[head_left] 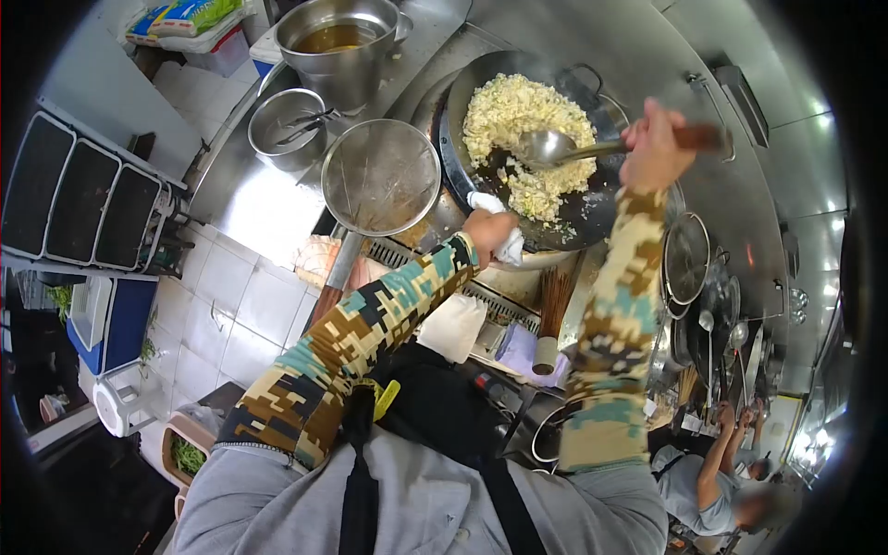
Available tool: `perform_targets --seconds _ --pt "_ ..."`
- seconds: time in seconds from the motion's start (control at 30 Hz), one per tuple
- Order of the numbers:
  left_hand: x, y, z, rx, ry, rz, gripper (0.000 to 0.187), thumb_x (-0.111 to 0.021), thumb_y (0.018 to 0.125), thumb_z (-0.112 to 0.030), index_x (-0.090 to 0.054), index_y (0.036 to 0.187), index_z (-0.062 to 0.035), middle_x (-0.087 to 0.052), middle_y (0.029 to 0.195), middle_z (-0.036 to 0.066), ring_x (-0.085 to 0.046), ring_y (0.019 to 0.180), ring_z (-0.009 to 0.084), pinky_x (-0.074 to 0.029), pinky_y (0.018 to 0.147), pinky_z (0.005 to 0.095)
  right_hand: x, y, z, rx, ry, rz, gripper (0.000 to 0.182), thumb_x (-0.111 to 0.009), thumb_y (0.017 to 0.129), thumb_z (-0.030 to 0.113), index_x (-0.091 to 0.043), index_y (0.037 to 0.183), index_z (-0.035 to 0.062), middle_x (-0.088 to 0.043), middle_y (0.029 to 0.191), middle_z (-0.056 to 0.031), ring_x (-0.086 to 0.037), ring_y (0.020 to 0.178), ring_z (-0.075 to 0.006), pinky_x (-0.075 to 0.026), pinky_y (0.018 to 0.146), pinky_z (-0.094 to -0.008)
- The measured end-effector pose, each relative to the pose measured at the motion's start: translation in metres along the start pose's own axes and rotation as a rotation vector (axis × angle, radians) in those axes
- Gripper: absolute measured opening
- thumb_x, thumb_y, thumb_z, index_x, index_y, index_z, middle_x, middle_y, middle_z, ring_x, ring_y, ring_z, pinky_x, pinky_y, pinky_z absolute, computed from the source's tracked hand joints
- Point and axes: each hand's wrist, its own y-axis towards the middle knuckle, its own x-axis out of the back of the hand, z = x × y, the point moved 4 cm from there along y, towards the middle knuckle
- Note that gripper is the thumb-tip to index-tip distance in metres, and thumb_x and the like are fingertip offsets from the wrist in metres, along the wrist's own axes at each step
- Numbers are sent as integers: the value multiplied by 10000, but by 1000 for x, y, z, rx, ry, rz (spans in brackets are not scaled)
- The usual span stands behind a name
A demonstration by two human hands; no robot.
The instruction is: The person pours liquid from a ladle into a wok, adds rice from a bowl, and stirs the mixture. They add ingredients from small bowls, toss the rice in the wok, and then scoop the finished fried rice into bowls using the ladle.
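A dark wok (458,139) holds a ring of pale yellow, crumbly food (518,106), with some dark wok surface bare near its middle. My right hand (655,148) is closed around the handle of a metal ladle (548,148), whose bowl rests at the inner edge of the food. At the wok's near left rim, my left hand (490,236) grips a white cloth (508,242) against the edge.
A round strainer (381,176) lies left of the wok, by a small pot with tongs (287,129) and a large pot of brown liquid (338,69). A bamboo brush (552,314) stands nearer. Utensils hang right; other people (708,481) are at lower right.
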Motion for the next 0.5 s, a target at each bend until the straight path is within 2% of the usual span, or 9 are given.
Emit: perform_targets --seconds 0.1,0.13,0.17,0.23,0.27,0.33,0.4,0.43,0.5 --pt "5 -39 -38 88 318 19 351 -605 807 -234 -620 830 116 -639 727 172 -612 564 240 -465 488 388 -12 33 23 61 -37 99 227 -671 799 64 -509 640 56 -457 499 -25 -434 397 -123 -372 416 -271" --pt "-1 16 12 -153 -66 -34 362 -613 792 -254 -626 825 106 -638 727 217 -617 570 246 -469 494 385 -11 26 36 138 53 121 226 -675 796 73 -512 640 57 -461 502 -22 -432 396 -123 -371 415 -275" --pt "2 -6 -12 -51 122 -45 350 -621 785 -262 -635 820 86 -633 721 210 -611 578 236 -465 499 384 -10 20 42 207 137 147 226 -679 794 82 -516 640 57 -465 504 -19 -431 394 -124 -370 414 -278" --pt "1 -22 -26 -90 362 29 353 -635 770 -293 -650 809 57 -627 711 192 -600 585 222 -459 505 382 -17 35 1 9 -160 149 221 -665 802 84 -519 639 56 -465 502 -16 -428 392 -125 -383 416 -281" --pt "6 6 -10 -254 386 91 368 -641 762 -317 -655 804 48 -626 708 180 -595 585 218 -456 507 380 -28 42 2 -87 -249 126 207 -649 811 81 -523 649 48 -468 503 -17 -431 394 -127 -397 425 -277" --pt "12 13 5 -235 341 59 356 -645 760 -319 -655 788 35 -618 694 155 -588 580 211 -451 504 373 -31 54 6 -93 -168 66 185 -631 820 80 -532 670 37 -472 504 -17 -440 399 -132 -412 436 -273" --pt "4 -13 -11 69 172 -140 305 -640 772 -278 -645 766 28 -604 672 128 -583 571 202 -445 497 362 -9 64 8 86 154 -2 169 -627 822 85 -539 689 31 -474 504 -17 -453 404 -136 -415 442 -271" --pt "2 -31 -23 -6 157 -100 241 -621 790 -211 -616 700 12 -582 638 110 -574 555 196 -435 484 356 -8 47 -16 -44 109 161 148 -660 795 119 -558 731 32 -520 577 -46 -492 446 -147 -440 464 -299" --pt "-2 11 7 56 -178 54 139 -584 825 -101 -598 772 28 -601 715 132 -618 609 225 -494 506 378 -2 59 -34 -137 -32 192 140 -680 780 114 -586 815 18 -541 610 -63 -515 464 -166 -483 508 -330"
